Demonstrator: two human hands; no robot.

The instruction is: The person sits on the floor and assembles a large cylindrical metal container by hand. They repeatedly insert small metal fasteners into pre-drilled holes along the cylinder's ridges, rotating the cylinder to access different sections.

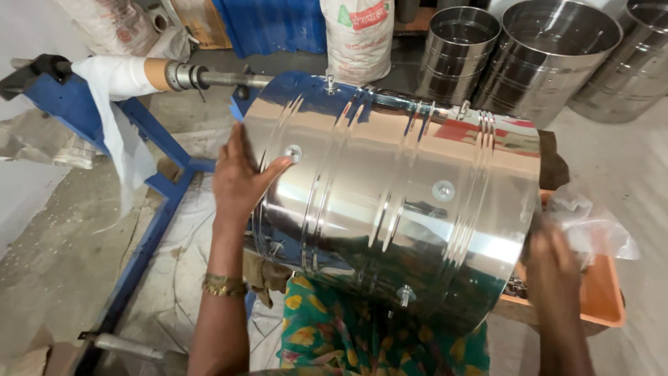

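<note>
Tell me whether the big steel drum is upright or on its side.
On its side: the steel drum lies across the lap, its ribbed wall facing up, the left hand flat against one end.

I see a shiny silver drum (pixel 390 202), a blue frame (pixel 149 150), an orange tray (pixel 602 292), and green cloth (pixel 334 341) with yellow flowers.

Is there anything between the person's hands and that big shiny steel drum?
Nothing visible on the left: the left hand lies flat on the steel drum, near its left rim. The right hand is at the drum's right end beside a clear plastic sheet over an orange tray; whether it touches the drum is unclear.
</note>
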